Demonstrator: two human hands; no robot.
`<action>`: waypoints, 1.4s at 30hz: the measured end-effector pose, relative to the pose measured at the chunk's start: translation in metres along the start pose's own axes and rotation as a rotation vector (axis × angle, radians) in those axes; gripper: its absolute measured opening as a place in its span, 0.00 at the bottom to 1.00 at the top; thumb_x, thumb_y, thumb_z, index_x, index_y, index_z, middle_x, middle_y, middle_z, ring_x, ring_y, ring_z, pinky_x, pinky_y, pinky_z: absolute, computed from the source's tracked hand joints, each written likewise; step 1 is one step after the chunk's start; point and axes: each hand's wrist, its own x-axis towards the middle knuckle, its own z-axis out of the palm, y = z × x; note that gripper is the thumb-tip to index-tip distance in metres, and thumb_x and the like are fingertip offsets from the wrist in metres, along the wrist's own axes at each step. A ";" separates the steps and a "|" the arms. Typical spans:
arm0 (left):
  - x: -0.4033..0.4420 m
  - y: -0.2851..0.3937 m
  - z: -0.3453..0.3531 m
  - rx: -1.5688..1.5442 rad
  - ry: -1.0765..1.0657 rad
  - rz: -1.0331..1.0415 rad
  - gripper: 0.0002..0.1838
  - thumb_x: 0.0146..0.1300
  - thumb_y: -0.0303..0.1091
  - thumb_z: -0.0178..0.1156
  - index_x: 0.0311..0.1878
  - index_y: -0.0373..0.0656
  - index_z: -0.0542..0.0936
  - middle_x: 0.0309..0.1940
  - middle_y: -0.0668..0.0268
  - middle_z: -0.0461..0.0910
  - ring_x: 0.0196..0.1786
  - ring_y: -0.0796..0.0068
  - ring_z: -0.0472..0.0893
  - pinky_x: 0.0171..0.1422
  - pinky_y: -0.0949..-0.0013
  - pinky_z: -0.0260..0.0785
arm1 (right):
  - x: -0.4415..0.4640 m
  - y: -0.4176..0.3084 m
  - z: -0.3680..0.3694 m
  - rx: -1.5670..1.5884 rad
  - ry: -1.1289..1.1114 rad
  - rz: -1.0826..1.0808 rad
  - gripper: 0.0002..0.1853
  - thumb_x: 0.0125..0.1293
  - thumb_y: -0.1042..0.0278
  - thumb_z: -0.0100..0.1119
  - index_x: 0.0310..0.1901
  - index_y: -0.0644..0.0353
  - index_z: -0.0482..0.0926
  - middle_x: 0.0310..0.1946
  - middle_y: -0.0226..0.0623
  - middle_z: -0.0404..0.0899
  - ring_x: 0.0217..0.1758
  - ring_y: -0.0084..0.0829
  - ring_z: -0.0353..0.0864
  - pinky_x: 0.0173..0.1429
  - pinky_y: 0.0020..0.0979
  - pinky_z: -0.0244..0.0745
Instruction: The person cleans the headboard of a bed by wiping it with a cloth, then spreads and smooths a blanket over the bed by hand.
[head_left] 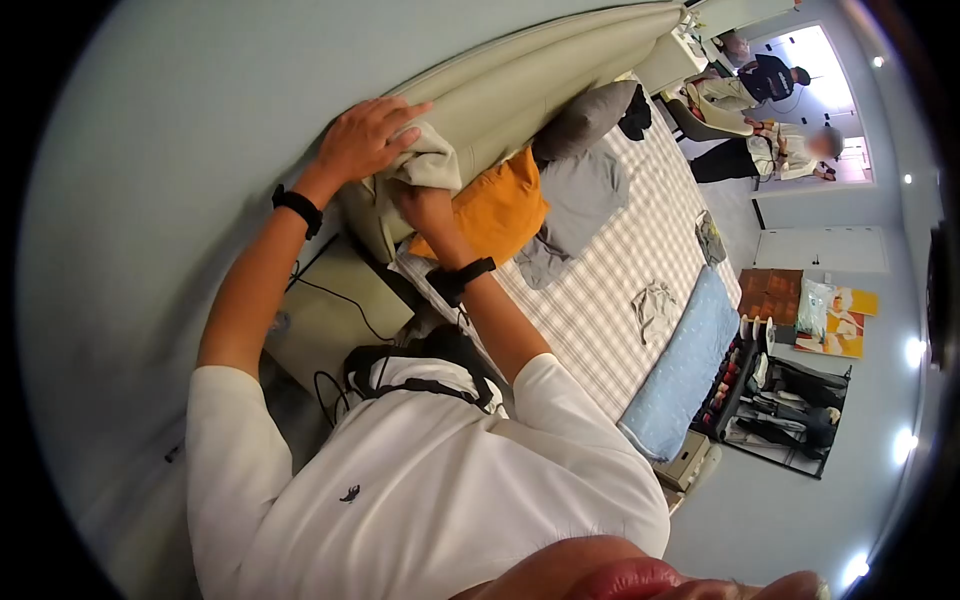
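Find the pale cloth (434,166) bunched at the near end of the headboard (530,85), at both hands. Expect light, soft, limp handling, with little slip and nothing fragile; grip by a thick fold. Read no clear long axis in the bunch; trace visible folds slanting from left hand (362,142) toward orange pillow (505,210). Note left hand spread loosely against it, right hand (428,212) partly beneath, cannot tell whether clamped; beyond, see checked bed sheet (585,325)

A pale cloth (434,162) bunches by the headboard (530,85).
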 end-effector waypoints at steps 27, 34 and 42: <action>0.002 -0.008 -0.001 -0.120 0.192 -0.056 0.21 0.60 0.34 0.56 0.11 0.39 0.68 0.25 0.60 0.79 0.51 0.66 0.78 0.50 0.60 0.71 | 0.082 0.101 -0.026 -0.425 0.122 0.154 0.18 0.55 0.63 0.56 0.43 0.67 0.75 0.41 0.56 0.76 0.44 0.58 0.74 0.47 0.48 0.71; -0.001 0.013 -0.001 0.080 0.142 -0.111 0.17 0.60 0.31 0.57 0.16 0.39 0.71 0.29 0.63 0.80 0.56 0.69 0.76 0.60 0.57 0.66 | 0.112 0.112 -0.093 -0.401 -0.148 0.006 0.21 0.54 0.56 0.58 0.47 0.59 0.76 0.44 0.50 0.78 0.46 0.56 0.75 0.48 0.47 0.72; 0.018 0.054 0.031 0.389 0.142 -0.182 0.09 0.60 0.28 0.57 0.43 0.44 0.79 0.49 0.69 0.77 0.62 0.68 0.70 0.69 0.53 0.56 | 0.242 0.324 -0.209 -0.676 0.066 0.263 0.14 0.51 0.61 0.57 0.30 0.66 0.81 0.33 0.55 0.80 0.38 0.56 0.78 0.43 0.49 0.74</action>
